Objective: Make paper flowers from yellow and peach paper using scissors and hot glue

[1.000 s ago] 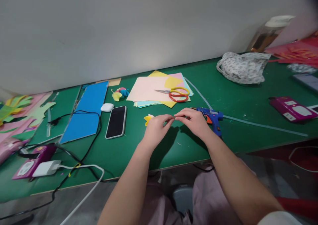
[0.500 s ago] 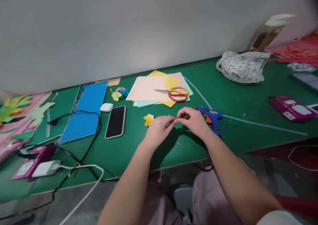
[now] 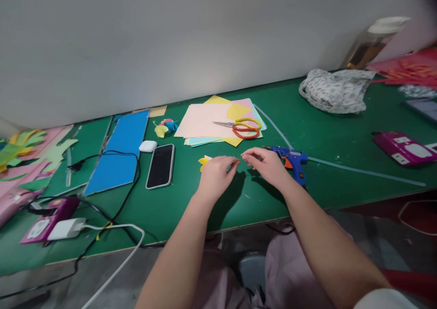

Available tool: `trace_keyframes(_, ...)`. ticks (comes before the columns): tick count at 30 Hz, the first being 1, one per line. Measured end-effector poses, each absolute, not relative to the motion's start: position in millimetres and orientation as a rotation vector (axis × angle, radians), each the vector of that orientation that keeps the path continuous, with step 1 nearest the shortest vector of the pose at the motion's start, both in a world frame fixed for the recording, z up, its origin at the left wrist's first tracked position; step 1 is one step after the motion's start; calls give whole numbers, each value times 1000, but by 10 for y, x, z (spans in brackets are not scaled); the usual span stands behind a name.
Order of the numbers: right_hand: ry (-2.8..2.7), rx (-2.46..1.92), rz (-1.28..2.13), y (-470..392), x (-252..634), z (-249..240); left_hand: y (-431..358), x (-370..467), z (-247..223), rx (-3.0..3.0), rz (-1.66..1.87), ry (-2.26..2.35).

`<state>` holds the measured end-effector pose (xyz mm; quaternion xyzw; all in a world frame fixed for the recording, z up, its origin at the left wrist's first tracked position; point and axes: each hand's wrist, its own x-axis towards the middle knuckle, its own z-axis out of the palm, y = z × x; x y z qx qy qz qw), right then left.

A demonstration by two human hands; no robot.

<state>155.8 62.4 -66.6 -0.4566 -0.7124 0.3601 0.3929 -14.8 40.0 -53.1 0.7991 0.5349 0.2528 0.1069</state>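
My left hand [image 3: 217,174] is over the middle of the green table, its thumb and fingertips pinched together. Whatever may be between them is too small to make out. Partly hidden behind its knuckles lies a yellow paper flower [image 3: 202,163]. A short gap to the right, my right hand [image 3: 268,164] has its fingers loosely stretched and holds nothing visible. Just beyond that hand lies a blue glue gun [image 3: 298,165] with an orange trigger, a clear glue stick [image 3: 365,171] running out from its back. Red and yellow-handled scissors [image 3: 244,129] rest on stacked coloured paper [image 3: 198,120].
To the left are a phone [image 3: 160,166], a white earbud case [image 3: 148,146], small paper flowers [image 3: 161,130], a blue board [image 3: 118,152] and cables by a purple power strip [image 3: 63,209]. Rightward sit a patterned cloth bag [image 3: 334,90] and another purple power strip [image 3: 404,149].
My hands were touching at the fingertips; now they are apart. My right hand's fingers have loosened, while my left hand stays pinched. The view has shifted slightly.
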Motion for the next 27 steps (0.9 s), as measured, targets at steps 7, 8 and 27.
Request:
trace_keyframes(7, -1840, -1188, 812, 629, 1543, -678, 405, -138, -585, 2392, 737, 1679)
trace_keyframes(8, -1845, -1193, 804, 629, 1539, -680, 404, -135, -585, 2395, 736, 1690)
trace_keyframes(27, -1638, -1362, 964, 688, 1571, -759, 407, -137, -576, 2373, 534, 1867)
